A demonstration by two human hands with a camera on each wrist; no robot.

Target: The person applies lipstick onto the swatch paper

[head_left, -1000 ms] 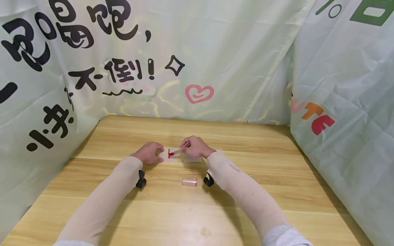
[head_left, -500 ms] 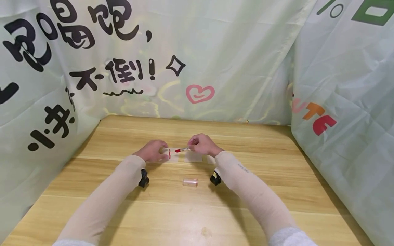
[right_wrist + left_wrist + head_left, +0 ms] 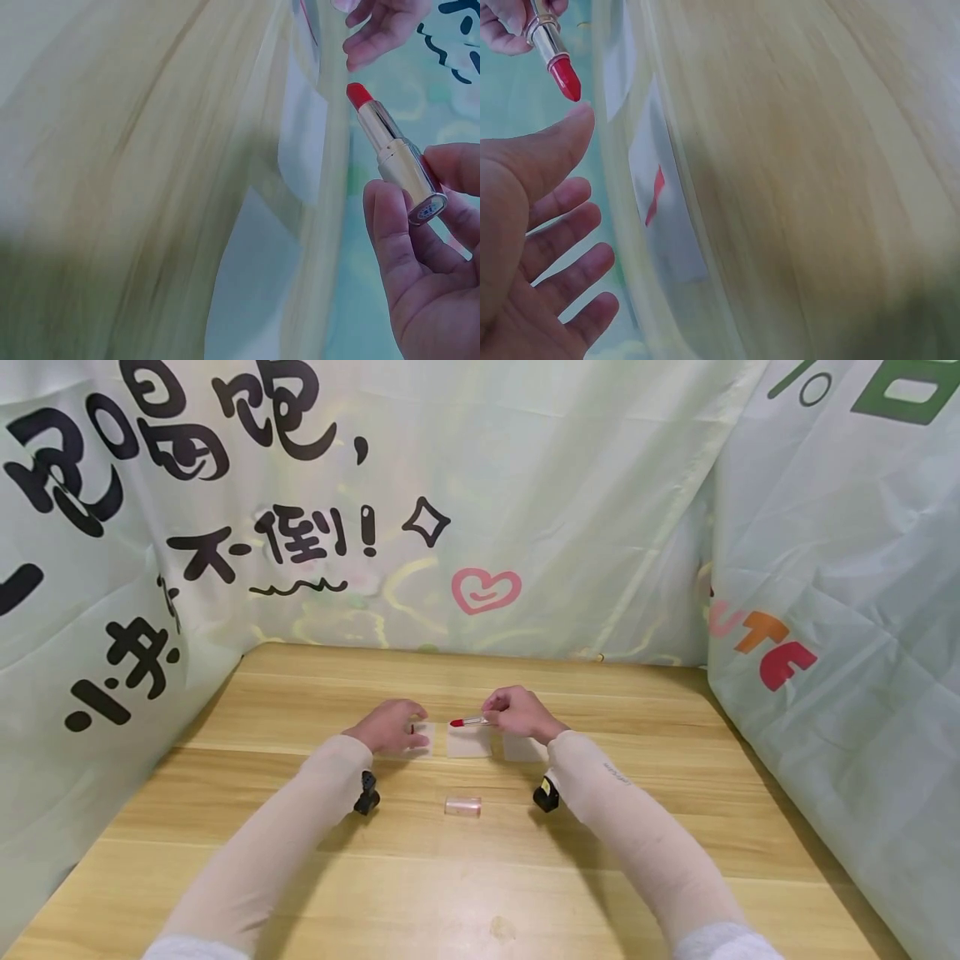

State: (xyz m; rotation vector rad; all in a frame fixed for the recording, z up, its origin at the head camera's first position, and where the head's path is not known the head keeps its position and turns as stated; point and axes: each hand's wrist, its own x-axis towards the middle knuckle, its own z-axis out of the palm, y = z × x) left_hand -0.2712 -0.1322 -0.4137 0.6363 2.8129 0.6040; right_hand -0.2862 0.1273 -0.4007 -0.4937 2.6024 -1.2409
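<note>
My right hand (image 3: 520, 713) pinches a lipstick (image 3: 399, 157) by its gold base, the red tip pointing left. In the head view the tip overlaps the far edge of the middle white paper (image 3: 469, 743). Over the left white paper (image 3: 676, 251) is my left hand (image 3: 392, 727), its fingers spread and relaxed, holding nothing. A red streak (image 3: 656, 196) crosses that left paper, mostly hidden by the left hand in the head view. The right-hand white paper (image 3: 251, 289) lies partly beneath my right hand in the head view and bears no visible mark.
A clear pinkish cap (image 3: 462, 807) lies on its side on the wooden table (image 3: 420, 877), nearer the body than the papers. Printed cloth (image 3: 585, 527) hangs behind the table and along both sides.
The lipstick tip has left the left paper's red streak, and my right hand has carried it rightward to the middle paper. My left hand has shifted right over the left paper.
</note>
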